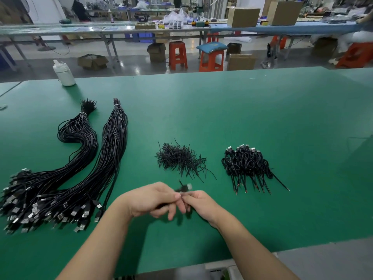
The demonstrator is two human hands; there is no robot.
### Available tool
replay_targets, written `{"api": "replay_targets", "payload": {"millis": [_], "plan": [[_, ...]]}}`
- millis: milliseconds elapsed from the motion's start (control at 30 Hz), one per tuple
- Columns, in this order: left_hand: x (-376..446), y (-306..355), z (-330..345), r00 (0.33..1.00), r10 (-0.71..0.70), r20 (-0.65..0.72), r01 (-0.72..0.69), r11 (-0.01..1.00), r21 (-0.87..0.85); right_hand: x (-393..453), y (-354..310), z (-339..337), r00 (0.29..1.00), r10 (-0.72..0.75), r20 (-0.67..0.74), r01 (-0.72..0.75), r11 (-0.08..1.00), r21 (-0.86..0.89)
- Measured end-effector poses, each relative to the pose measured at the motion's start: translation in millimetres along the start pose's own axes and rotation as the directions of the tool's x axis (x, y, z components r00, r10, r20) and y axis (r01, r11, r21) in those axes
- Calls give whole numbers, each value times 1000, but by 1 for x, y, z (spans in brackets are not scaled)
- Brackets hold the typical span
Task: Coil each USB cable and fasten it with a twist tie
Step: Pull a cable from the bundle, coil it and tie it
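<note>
left hand [150, 201] – pinches coiled USB cable [184, 187] | right hand [198, 204] – fingers curled on same cable, at 6 o'clock of green table [262, 110] | twist ties [180, 158] at 12 o'clock of hands | finished coils [247, 163] at 2 o'clock | uncoiled bundles [66, 178] at 9 o'clock

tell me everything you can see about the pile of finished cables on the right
The finished pile lies on the green mat, right of the loose twist ties. It holds many thin, glossy black cables, each coiled into small loops. Silver USB plugs point away from the person; bare wire ends fan out toward them. Nothing touches it; both hands are apart from it.
</note>
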State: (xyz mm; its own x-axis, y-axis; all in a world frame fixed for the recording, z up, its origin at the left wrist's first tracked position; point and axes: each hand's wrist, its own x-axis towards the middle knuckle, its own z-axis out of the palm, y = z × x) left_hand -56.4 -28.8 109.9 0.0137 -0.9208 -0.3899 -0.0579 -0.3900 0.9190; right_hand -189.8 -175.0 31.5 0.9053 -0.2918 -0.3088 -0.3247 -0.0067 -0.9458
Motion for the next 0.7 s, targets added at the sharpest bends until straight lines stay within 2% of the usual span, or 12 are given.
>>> {"api": "replay_targets", "payload": {"millis": [33,100,167,267,333,400,467,567,633,700], "plan": [[0,3,2,996,-92,-5,91,981,172,0,-1,1,1000,10,18,-10,1000,-11],[4,8,10,971,-218,-97,239,863,446,-1,-4,3,999,10,52,-10,1000,-19],[7,11,16,945,-255,-204,326,729,602,0,-5,3,999,5,41,-4,1000,-28],[10,13,21,911,-217,-351,412,498,763,4,-1,4,1000,-10,5,10,1000,-17],[14,11,24,876,-179,-447,481,355,801,5,2,6,999,-31,-7,31,999,-30],[17,8,28,842,-160,-515,539,276,796,4,4,9,998,-57,-18,56,998,-37],[18,5,30,822,-153,-548,569,238,787,4,4,9,997,-74,-31,73,996,-45],[18,-2,32,809,-176,-560,587,242,772,3,3,9,993,-101,-60,99,994,-40],[18,-6,33,792,-188,-582,610,288,738,3,5,8,991,-116,-69,114,993,-36],[19,-12,36,768,-109,-631,620,370,692,3,5,7,989,-133,-62,133,991,-11]]}}
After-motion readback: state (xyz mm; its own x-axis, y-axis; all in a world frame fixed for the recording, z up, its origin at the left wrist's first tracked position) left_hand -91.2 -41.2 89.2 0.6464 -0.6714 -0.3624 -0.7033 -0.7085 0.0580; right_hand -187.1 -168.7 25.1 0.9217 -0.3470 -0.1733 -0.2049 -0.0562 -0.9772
